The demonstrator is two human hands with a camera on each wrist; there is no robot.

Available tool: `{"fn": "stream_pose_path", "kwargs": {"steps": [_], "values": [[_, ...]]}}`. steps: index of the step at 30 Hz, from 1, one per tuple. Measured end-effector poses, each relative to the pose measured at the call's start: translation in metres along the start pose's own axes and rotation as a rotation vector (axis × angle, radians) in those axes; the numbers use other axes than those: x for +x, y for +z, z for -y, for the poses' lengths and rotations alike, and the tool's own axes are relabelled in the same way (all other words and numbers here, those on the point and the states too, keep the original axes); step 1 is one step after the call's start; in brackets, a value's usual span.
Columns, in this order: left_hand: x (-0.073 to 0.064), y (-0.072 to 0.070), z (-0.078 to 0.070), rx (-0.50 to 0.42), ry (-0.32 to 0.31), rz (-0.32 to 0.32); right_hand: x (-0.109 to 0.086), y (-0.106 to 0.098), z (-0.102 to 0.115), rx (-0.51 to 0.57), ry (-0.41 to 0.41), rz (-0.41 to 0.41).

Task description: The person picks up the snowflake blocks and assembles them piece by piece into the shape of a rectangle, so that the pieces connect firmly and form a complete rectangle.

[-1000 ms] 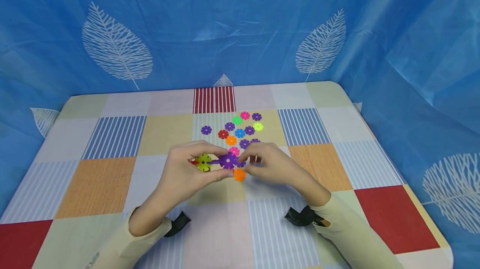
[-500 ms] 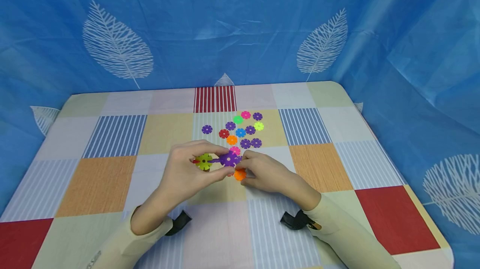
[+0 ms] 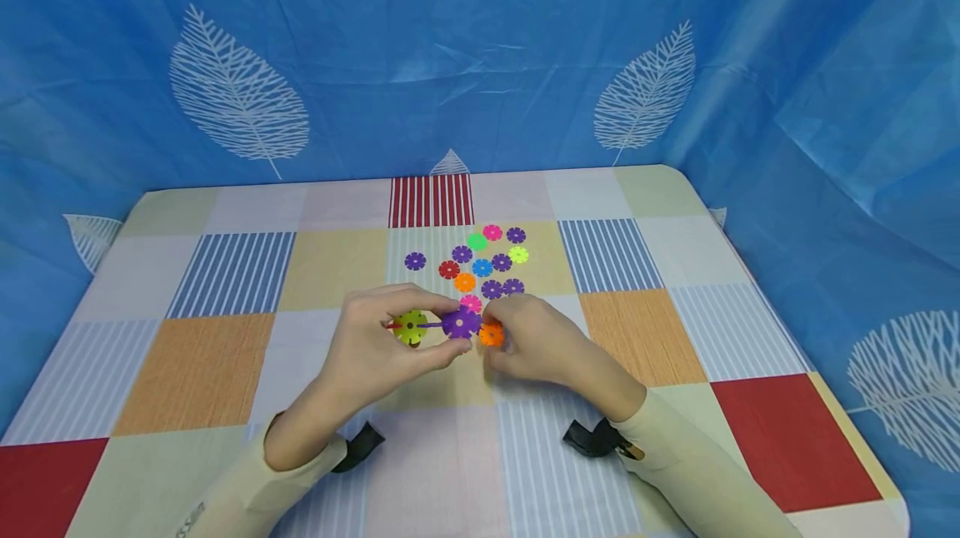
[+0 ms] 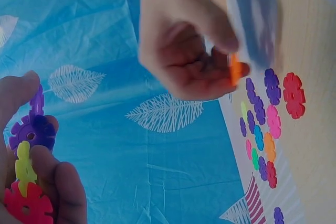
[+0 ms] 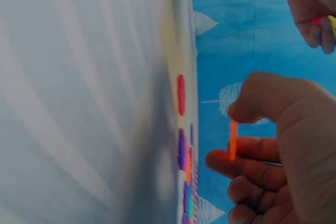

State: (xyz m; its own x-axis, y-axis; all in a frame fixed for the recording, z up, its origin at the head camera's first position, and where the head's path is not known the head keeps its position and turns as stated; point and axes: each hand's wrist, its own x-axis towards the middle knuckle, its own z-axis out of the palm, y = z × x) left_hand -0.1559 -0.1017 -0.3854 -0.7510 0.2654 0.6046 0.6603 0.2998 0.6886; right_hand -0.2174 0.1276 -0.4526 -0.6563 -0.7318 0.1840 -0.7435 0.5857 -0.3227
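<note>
My left hand (image 3: 378, 338) holds a joined chain of notched plastic snowflake discs between thumb and fingers. The chain has a red disc (image 4: 29, 205), a yellow disc (image 3: 410, 326) and two purple ones, the front purple disc (image 3: 461, 322) facing the head camera. Just right of it, my right hand (image 3: 536, 342) pinches a single orange disc (image 3: 492, 334) by thumb and index finger. In the right wrist view that orange disc (image 5: 233, 140) appears edge-on, raised off the table. A small gap separates it from the chain.
Several loose discs lie beyond the hands on the patchwork tablecloth (image 3: 337, 263), among them a blue disc (image 3: 482, 268), a green disc (image 3: 477, 242) and a purple disc (image 3: 415, 261). A blue leaf-print curtain (image 3: 450, 63) hangs behind the table.
My right hand has reached down to the orange disc, gripped it and lifted it up beside the chain. The left hand keeps its hold in almost the same spot.
</note>
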Motion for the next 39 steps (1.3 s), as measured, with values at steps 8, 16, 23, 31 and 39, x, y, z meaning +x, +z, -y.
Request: {"fn": "stream_pose_path", "kwargs": {"steps": [8,16,23,31,39], "values": [[0.001,0.001,0.001,0.022,0.043,-0.016,-0.003,-0.018,-0.004,0.207,-0.102,-0.198],[0.001,0.0,0.001,0.043,0.073,-0.004,-0.003,-0.036,-0.001,0.496,-0.268,-0.384],[0.001,0.0,0.001,0.051,0.1,-0.004,-0.003,-0.042,0.004,0.59,-0.38,-0.491],[0.001,0.001,0.001,0.037,0.102,0.01,-0.003,-0.044,0.008,0.584,-0.467,-0.558],[0.001,0.004,0.001,0.009,0.17,-0.005,-0.001,-0.047,0.013,0.516,-0.557,-0.623]]}}
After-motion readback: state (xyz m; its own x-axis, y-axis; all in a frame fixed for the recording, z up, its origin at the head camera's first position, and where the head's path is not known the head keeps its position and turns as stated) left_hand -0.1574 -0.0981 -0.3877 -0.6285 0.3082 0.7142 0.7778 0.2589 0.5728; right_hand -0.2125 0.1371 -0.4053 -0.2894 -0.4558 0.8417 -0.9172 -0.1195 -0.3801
